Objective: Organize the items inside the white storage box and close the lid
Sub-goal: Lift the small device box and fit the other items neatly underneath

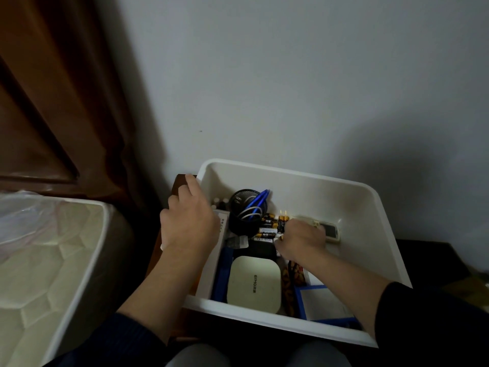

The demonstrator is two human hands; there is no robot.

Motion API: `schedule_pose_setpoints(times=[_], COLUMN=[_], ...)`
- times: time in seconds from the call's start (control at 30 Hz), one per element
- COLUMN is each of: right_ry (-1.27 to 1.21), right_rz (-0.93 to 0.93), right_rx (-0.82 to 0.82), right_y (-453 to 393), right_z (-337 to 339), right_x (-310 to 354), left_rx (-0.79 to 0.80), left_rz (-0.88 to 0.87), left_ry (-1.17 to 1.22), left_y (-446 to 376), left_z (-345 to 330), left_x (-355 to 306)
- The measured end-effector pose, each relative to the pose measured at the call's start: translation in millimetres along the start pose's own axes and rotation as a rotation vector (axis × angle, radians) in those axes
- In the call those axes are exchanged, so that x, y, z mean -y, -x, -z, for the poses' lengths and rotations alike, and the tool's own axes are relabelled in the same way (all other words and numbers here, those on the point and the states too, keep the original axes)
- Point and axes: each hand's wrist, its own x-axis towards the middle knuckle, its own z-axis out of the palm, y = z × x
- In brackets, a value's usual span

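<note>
The white storage box [381, 207] stands open in front of me, and no lid is in view. Inside are a black mesh cup [244, 221] with blue pens, several batteries [267, 229], a cream rounded device [254, 283], a blue box [221, 274] and a blue-framed card [321, 303]. My left hand [189, 221] grips the box's left wall, fingers curled over the rim. My right hand [301, 239] is down inside the box, fingers curled on the near end of a beige remote [330, 231] beside the batteries.
A quilted mattress [53, 260] in plastic wrap lies close on the left. The box sits on a brown wooden stand [182, 182] against a white wall. A dark surface [434, 250] runs off to the right. My knees are just below the box.
</note>
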Motion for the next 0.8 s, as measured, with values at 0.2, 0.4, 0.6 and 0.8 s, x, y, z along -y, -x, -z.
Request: schedule_pose_setpoints(times=[0.2,0.4,0.6,0.8], right_ry=[-0.004,-0.034,-0.012,-0.078], right_rz=[-0.037,-0.03,0.002,-0.012], right_rx=[0.011,0.0,-0.111,-0.175], right_y=[-4,-2,-7,-10], right_z=[1,2,-5,-5], right_x=[3,-1,-6,-7], left_rx=[-0.045,0.027,0.05,-0.027], left_rz=[0.02,0.013,0.015,0.01], left_ry=[-0.15,-0.029,0.034,-0.146], left_y=[1,-1,-2,3], left_z=[-4,-4,1,-4], left_x=[-8,-7,-8,-11])
